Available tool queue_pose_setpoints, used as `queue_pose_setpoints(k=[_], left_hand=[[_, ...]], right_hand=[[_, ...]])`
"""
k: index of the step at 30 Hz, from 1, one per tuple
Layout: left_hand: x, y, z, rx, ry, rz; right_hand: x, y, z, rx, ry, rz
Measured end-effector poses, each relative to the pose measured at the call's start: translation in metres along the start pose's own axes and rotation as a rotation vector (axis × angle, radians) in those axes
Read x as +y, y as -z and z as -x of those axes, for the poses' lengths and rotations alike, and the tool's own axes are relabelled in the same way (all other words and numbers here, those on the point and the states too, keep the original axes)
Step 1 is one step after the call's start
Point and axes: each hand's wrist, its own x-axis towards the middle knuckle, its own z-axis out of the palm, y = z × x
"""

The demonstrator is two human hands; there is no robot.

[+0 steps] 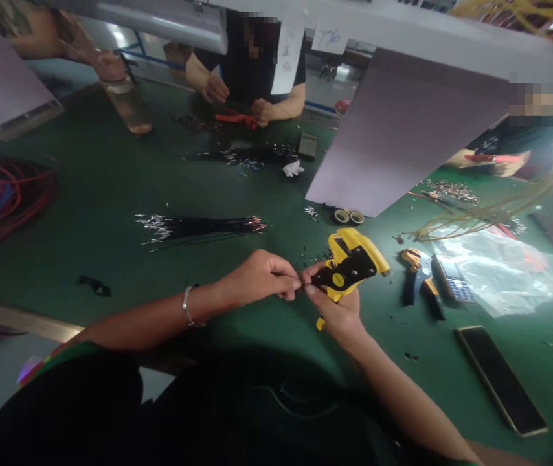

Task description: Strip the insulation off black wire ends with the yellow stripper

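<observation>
Both are closed: the right hand (343, 314) around the yellow tool (354, 266), the left hand (259, 278) in a pinch, anything within too small to tell. Fingertips meet just left of the tool. Fine fingertip work seems in hand; the next move calls for steadiness. Farther left on the table (96, 207) lie black wires (196, 226).

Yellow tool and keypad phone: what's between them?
In the head view, an orange and dark hand tool lies between the yellow tool and the keypad phone.
</observation>
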Motion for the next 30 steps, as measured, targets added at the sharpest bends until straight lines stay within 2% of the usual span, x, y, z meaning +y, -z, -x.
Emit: queue_pose_setpoints(k=[7, 12, 14, 17, 23, 30], left_hand=[[-0.0046, -0.0043, -0.0004, -0.014, 0.052, 0.109], [0.0017, -0.0065, 0.0056, 0.026, -0.071, -0.155], [0.0033, -0.0070, 0.0070, 0.028, -0.100, -0.189], [0.0026, -0.0068, 0.0066, 0.012, -0.082, -0.134], [-0.0031, -0.0071, 0.0021, 0.005, 0.053, 0.138], [-0.0065, -0.0085, 0.0016, 0.033, 0.035, 0.096]], right_hand=[[0.0019, 0.0004, 0.0021, -0.012, 0.067, 0.083], [0.0026, 0.0004, 0.0014, 0.003, 0.100, 0.062], [0.0031, 0.0008, 0.0012, 0.010, 0.110, 0.055], [0.0035, 0.0017, 0.0013, -0.003, 0.128, 0.063], [0.0023, 0.0008, 0.0012, -0.008, 0.175, 0.092], [0.0025, -0.0006, 0.0008, -0.001, 0.162, 0.097]])
